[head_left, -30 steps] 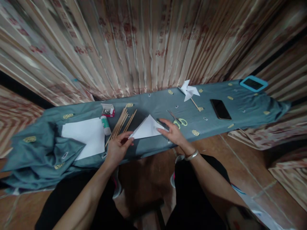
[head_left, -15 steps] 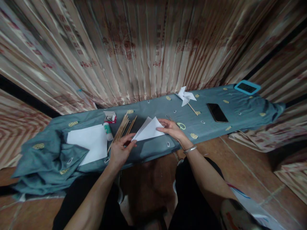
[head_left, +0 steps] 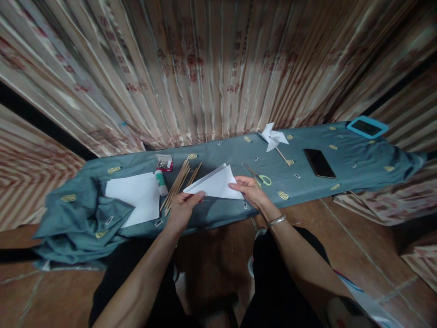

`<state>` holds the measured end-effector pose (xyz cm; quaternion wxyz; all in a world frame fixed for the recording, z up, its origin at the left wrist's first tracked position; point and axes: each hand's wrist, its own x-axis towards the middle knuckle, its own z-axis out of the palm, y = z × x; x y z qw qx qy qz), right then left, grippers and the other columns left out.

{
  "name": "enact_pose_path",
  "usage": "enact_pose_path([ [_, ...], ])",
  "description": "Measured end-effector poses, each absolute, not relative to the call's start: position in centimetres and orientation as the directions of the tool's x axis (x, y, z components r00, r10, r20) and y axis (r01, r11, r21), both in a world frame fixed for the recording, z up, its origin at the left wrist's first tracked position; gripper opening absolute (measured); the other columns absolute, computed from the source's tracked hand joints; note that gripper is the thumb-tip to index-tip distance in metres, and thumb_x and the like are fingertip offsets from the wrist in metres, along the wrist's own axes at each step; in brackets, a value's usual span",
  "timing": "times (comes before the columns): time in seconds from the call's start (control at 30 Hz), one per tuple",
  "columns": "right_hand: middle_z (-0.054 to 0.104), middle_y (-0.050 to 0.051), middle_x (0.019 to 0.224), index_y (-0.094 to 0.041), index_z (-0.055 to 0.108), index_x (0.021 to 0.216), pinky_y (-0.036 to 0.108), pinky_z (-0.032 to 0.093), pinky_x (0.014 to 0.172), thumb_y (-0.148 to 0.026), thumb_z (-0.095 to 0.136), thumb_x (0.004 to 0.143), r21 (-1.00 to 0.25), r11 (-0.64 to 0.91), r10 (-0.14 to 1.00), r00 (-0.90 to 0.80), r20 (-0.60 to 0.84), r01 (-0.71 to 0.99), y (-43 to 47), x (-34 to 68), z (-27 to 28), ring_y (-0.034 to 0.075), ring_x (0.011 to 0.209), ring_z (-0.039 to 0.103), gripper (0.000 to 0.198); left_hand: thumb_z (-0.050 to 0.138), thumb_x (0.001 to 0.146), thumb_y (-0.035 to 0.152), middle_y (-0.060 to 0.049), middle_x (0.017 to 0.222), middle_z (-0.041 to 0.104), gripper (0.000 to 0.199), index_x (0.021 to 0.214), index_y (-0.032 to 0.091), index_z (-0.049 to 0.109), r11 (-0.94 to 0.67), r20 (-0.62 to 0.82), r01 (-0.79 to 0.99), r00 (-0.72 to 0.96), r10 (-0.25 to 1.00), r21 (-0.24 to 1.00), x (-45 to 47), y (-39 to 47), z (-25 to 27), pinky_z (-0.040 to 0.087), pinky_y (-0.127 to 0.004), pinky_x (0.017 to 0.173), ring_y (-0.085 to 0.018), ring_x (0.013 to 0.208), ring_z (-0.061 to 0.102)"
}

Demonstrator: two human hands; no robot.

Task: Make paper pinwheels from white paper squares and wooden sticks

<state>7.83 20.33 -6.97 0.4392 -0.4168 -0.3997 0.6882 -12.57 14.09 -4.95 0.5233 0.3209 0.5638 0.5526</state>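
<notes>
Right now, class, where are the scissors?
In the head view, the green-handled scissors lie on the cloth just beyond the right hand, right of the folded paper and lower in the picture than the pinwheel.

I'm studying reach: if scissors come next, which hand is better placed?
Probably the right hand: it is beside the scissors, while the left hand is farther away, nearer the wooden sticks. Both hold folded paper.

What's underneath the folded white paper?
Patterned cloth shows around the folded paper, which the left hand and right hand hold; anything directly beneath the paper is covered and can't be seen.
</notes>
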Motion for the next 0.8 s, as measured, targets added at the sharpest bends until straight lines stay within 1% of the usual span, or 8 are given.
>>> enact_pose_path([
  [0.07,0.076,0.0,0.071,-0.021,0.075,0.076,0.027,0.053,0.06,-0.035,0.089,0.049,-0.912,-0.311,0.931,-0.278,-0.236,-0.267,20.2,7.8,-7.1,0.014,0.058,0.066,0.033,0.086,0.04,0.053,-0.003,0.065,0.069,0.048,0.062,0.015,0.068,0.183,-0.25,-0.243,-0.282,0.926,0.953,-12.4,14.3,-4.9,0.053,-0.029,0.063,-0.014,0.059,0.06],
  [0.2,0.075,0.0,0.07,-0.021,0.075,0.075,0.027,0.052,0.057,-0.036,0.088,0.05,-0.914,-0.325,0.916,-0.32,-0.241,-0.243,20.0,7.9,-7.2,0.014,0.056,0.066,0.032,0.082,0.045,0.059,-0.003,0.06,0.065,0.05,0.056,0.014,0.062,0.168,-0.246,-0.257,-0.313,0.917,0.952,-12.5,14.6,-4.6,0.052,-0.028,0.06,-0.013,0.057,0.06],
  [0.3,0.075,0.0,0.07,-0.02,0.075,0.076,0.027,0.052,0.058,-0.036,0.088,0.052,-0.917,-0.329,0.906,-0.35,-0.238,-0.226,19.9,8.1,-7.1,0.014,0.057,0.066,0.031,0.08,0.048,0.059,-0.002,0.06,0.064,0.051,0.061,0.014,0.062,0.151,-0.242,-0.285,-0.318,0.917,0.947,-12.8,14.8,-4.3,0.052,-0.027,0.06,-0.013,0.059,0.06],
  [0.43,0.075,-0.001,0.071,-0.02,0.075,0.074,0.026,0.051,0.061,-0.036,0.087,0.053,-0.931,-0.317,0.889,-0.399,-0.225,-0.181,19.4,8.1,-7.1,0.013,0.059,0.065,0.028,0.08,0.047,0.057,-0.003,0.064,0.066,0.051,0.066,0.014,0.062,0.136,-0.244,-0.31,-0.344,0.907,0.941,-13.0,14.9,-4.1,0.052,-0.027,0.059,-0.014,0.061,0.062],
  [0.53,0.075,-0.001,0.074,-0.02,0.075,0.075,0.026,0.05,0.068,-0.036,0.086,0.056,-0.944,-0.303,0.858,-0.469,-0.21,-0.131,18.7,7.7,-7.3,0.013,0.064,0.065,0.027,0.078,0.051,0.058,-0.005,0.072,0.071,0.051,0.073,0.015,0.063,0.126,-0.238,-0.328,-0.328,0.914,0.936,-12.8,14.9,-4.2,0.054,-0.029,0.064,-0.018,0.071,0.067],
  [0.63,0.075,-0.001,0.075,-0.02,0.075,0.076,0.027,0.05,0.072,-0.038,0.084,0.057,-0.948,-0.296,0.84,-0.504,-0.2,-0.116,18.2,7.2,-7.5,0.013,0.067,0.065,0.028,0.08,0.052,0.051,-0.006,0.078,0.073,0.047,0.079,0.016,0.064,0.136,-0.247,-0.361,-0.284,0.927,0.923,-12.3,14.8,-4.6,0.055,-0.032,0.068,-0.021,0.078,0.069],
  [0.73,0.075,0.0,0.075,-0.021,0.074,0.075,0.029,0.051,0.073,-0.044,0.08,0.063,-0.974,-0.217,0.861,-0.484,-0.158,-0.068,18.5,7.7,-7.6,0.014,0.068,0.065,0.027,0.082,0.052,0.046,-0.006,0.08,0.074,0.044,0.081,0.017,0.065,0.169,-0.28,-0.369,-0.271,0.921,0.914,-11.8,14.7,-5.0,0.056,-0.032,0.068,-0.022,0.078,0.07],
  [0.8,0.075,0.002,0.08,-0.022,0.074,0.08,0.032,0.052,0.076,-0.049,0.07,0.074,-0.997,-0.071,0.92,-0.386,-0.073,0.018,19.3,9.1,-7.6,0.017,0.072,0.066,0.029,0.082,0.052,0.046,-0.006,0.08,0.074,0.044,0.081,0.017,0.065,0.176,-0.288,-0.364,-0.279,0.916,0.914,-11.7,14.8,-5.0,0.056,-0.033,0.067,-0.022,0.078,0.07],
])
